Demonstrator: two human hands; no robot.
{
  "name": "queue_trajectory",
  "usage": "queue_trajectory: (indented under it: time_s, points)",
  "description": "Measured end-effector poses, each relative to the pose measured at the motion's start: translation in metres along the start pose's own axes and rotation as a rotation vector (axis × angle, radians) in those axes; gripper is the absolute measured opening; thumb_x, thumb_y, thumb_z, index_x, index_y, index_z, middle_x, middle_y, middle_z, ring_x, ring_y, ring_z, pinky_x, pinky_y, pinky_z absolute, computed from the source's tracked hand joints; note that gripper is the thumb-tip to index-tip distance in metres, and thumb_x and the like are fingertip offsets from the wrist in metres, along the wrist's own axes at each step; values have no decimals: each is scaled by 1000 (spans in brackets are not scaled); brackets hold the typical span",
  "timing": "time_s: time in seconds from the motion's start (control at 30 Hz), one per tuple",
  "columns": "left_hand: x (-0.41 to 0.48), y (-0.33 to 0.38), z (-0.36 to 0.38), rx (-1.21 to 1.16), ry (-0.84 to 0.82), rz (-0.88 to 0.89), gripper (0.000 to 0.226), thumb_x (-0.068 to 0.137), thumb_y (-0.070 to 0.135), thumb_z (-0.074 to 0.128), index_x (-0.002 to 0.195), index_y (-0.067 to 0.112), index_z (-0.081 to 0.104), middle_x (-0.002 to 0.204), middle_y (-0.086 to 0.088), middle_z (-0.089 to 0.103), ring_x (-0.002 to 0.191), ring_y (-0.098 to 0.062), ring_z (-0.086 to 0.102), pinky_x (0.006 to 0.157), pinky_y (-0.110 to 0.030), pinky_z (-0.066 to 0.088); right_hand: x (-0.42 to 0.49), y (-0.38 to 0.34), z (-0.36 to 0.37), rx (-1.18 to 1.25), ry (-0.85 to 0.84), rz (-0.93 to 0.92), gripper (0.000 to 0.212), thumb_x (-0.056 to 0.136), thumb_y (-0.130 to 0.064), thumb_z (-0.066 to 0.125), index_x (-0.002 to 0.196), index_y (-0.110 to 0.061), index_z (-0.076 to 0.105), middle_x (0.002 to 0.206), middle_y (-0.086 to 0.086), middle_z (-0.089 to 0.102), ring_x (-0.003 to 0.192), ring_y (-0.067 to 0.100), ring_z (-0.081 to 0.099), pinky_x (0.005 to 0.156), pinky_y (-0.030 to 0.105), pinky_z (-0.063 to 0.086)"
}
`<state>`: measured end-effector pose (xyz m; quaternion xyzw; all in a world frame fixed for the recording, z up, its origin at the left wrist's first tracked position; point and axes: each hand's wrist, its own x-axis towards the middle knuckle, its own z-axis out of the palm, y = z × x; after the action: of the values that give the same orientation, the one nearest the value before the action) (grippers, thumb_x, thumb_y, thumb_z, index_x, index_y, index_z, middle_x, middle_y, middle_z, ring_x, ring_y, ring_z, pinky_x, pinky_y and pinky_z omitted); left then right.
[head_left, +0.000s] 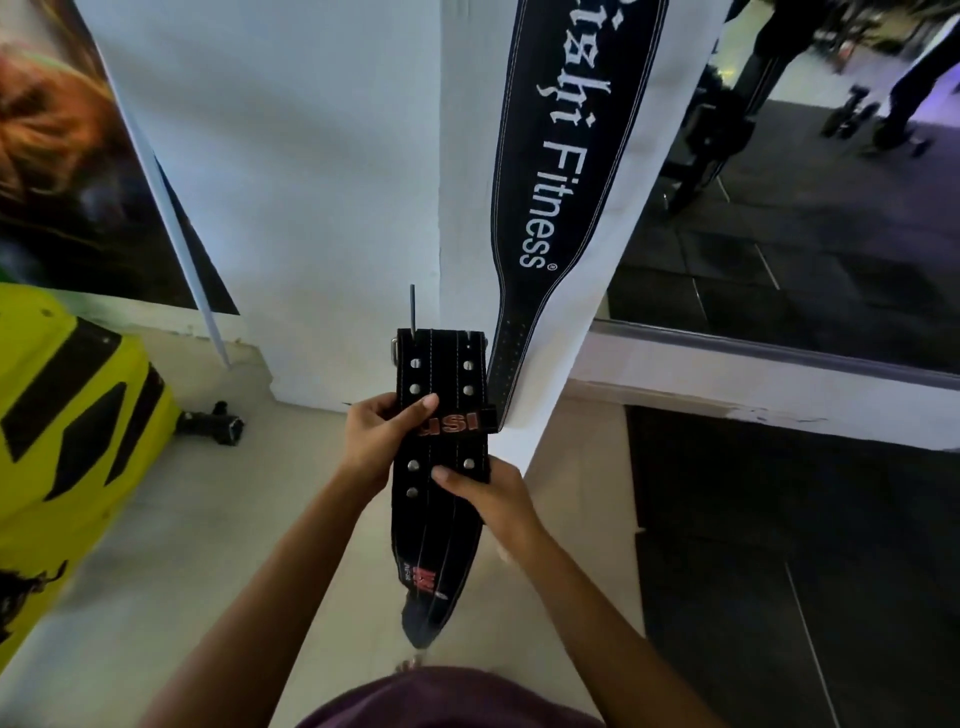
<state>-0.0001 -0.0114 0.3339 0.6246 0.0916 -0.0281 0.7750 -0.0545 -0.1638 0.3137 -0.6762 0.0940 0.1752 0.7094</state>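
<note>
Here, both hands grip a black studded weightlifting belt (441, 415) held upright before a white pillar (322, 208), the left hand (382, 434) pinching its upper edge (thumb over red lettering), the right hand (488, 496) clasping lower down, beside a hanging belt (566, 171).

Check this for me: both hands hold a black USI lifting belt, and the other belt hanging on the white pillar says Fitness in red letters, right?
Not quite: in the head view, the Fitness lettering on the hanging belt is white, not red. The left hand and right hand do both hold the black USI lifting belt.
</note>
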Motion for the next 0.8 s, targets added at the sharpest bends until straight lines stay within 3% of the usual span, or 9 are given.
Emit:
queue_trajectory:
  time_s: [0.13, 0.27, 0.37, 0.47, 0.63, 0.8]
  points:
    - [-1, -4, 3, 31, -32, -21, 20, 77, 14, 76, 88, -2, 72, 79, -13, 76, 72, -25, 73, 63, -29, 58, 0, 5, -6, 3, 17, 4, 31, 77, -28, 80, 107, -21, 73, 106, 4, 77, 98, 20, 73, 95, 43, 56]
    - [-3, -6, 9, 28, -100, -63, 29, 77, 13, 76, 96, -7, 69, 83, -15, 76, 74, -27, 74, 64, -30, 57, 30, -36, -22, 92, 157, -47, 43, 75, -47, 76, 104, -14, 73, 104, 9, 77, 99, 27, 73, 96, 51, 54]
    - [-6, -4, 16, 32, -150, -60, 31, 77, 13, 75, 98, -9, 68, 86, -16, 76, 76, -28, 74, 66, -31, 58, 54, -72, -38, 136, 230, -72, 39, 79, -39, 76, 104, -8, 73, 108, 14, 75, 103, 33, 70, 94, 47, 55]
    - [-5, 3, 24, 26, -141, -32, 27, 78, 12, 74, 97, -6, 68, 85, -15, 76, 76, -27, 74, 65, -29, 59, 60, -90, -45, 209, 178, -60, 38, 84, -30, 73, 110, -2, 71, 111, 19, 74, 103, 36, 70, 80, 38, 59]
    - [6, 10, 28, -11, -50, -25, 27, 76, 15, 77, 94, -4, 70, 84, -16, 75, 74, -27, 74, 64, -30, 59, 44, -57, -33, 154, 36, -48, 36, 81, -30, 76, 111, -12, 72, 108, 11, 76, 102, 30, 72, 95, 46, 55]
    - [13, 5, 25, -10, 18, -45, 27, 75, 15, 79, 91, -6, 71, 80, -13, 75, 71, -22, 73, 63, -28, 59, 12, -1, -25, 17, -29, 11, 41, 78, -31, 79, 116, -23, 70, 112, 1, 76, 103, 17, 72, 95, 37, 52]
